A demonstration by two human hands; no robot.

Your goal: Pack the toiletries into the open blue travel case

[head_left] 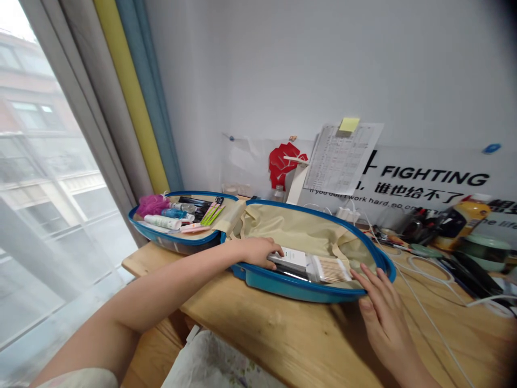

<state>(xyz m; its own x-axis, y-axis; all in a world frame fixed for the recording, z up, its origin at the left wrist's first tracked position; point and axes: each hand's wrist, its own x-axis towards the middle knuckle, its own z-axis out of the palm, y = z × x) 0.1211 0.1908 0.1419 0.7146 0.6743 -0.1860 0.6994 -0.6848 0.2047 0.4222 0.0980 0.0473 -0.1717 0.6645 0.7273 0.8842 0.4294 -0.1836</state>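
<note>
Blue hard-shell travel case [274, 288] lies open; my left hand [258, 253] curls its fingers over a white box [287, 257], while my right hand [383, 318] rests open, fingers spread, against the rim [377, 256].

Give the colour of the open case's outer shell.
The case has a teal-blue shell with a darker blue rim, best seen in the head view.

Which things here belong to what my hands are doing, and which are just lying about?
With the hands: left hand, white packet, cotton swabs, right hand, open blue case.

Lying about: white cables, yellow-and-black bottle, green-lidded container, paper sheet.
</note>
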